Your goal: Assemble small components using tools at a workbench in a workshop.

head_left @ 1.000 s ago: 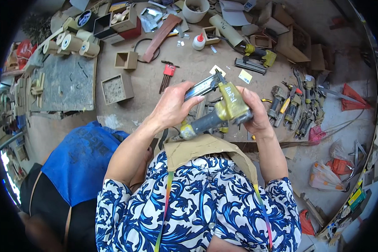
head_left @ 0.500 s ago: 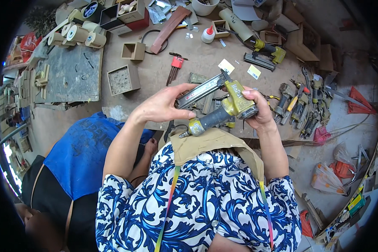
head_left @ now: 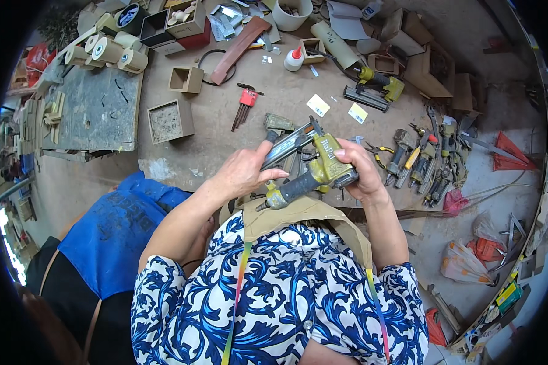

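A yellow-green pneumatic nail gun (head_left: 330, 159) with a dark grip is held between my hands at the table's near edge. My right hand (head_left: 361, 171) is closed on its head end, thumb on the yellow body. My left hand (head_left: 242, 173) grips the end of its long silver magazine, with the thumb pointing toward the handle. Another nail gun with a yellow-green body (head_left: 277, 123) lies on the table just beyond the magazine, partly hidden. Two pale yellow labels (head_left: 318, 105) lie past the gun's nose.
A red-holdered hex key set (head_left: 247, 98), small wooden boxes (head_left: 171, 121) and a red-capped white bottle (head_left: 293, 59) stand farther back. One more nail gun (head_left: 377, 85) lies at the far right, near piled tools (head_left: 426, 159). A person in a blue apron (head_left: 119, 228) is at my left.
My hands and the nail gun have shifted slightly left and down in the picture. The left hand has slid along the magazine, covering its end. The whole view has moved a little.
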Demonstrator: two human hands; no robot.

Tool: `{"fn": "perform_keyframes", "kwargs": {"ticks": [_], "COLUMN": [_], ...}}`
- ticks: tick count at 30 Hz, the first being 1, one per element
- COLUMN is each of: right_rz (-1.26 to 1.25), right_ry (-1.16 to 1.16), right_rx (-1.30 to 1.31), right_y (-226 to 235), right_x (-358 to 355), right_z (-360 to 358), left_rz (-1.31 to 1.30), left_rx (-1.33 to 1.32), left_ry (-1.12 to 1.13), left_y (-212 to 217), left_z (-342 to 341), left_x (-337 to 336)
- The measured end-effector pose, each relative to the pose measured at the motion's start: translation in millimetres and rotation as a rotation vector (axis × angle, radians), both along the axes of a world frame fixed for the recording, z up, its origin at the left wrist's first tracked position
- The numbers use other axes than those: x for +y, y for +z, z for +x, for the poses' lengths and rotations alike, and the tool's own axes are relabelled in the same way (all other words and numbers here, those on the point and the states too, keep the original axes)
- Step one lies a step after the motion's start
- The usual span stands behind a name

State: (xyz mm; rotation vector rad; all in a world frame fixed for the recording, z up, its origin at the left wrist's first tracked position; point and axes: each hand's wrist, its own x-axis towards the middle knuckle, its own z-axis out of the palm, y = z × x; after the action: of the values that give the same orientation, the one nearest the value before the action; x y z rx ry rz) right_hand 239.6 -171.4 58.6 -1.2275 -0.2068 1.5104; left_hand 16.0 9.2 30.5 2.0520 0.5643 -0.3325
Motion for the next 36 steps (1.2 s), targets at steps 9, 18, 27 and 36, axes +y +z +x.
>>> {"fn": "perform_keyframes", "kwargs": {"ticks": [9,18,27,36], "right_rz": [0.015,0.031,0.111,-0.025], "right_ry": [0.070,0.150,0.230,0.234], "right_rx": [-0.145,-0.233,-0.494,-0.366], "right_y": [18.9,13.1,28.3,10.4], "right_x": [10.4,24.9,41.8,41.4], "right_z": [-5.4,0.3,-14.4,-6.5], "left_rz": [-0.072,0.085,-0.721,-0.908], "left_rx": [-0.200,-0.083,-0.441,-0.405], "left_ry": [0.282,0.281,0.476,0.618], "left_y": [-30.2,-38.8,-31.5,-58.5], "left_z": [-24.5,-44.6,27.2,40.2], "left_x": [-1.7,8.1,18.8,3.1]}}
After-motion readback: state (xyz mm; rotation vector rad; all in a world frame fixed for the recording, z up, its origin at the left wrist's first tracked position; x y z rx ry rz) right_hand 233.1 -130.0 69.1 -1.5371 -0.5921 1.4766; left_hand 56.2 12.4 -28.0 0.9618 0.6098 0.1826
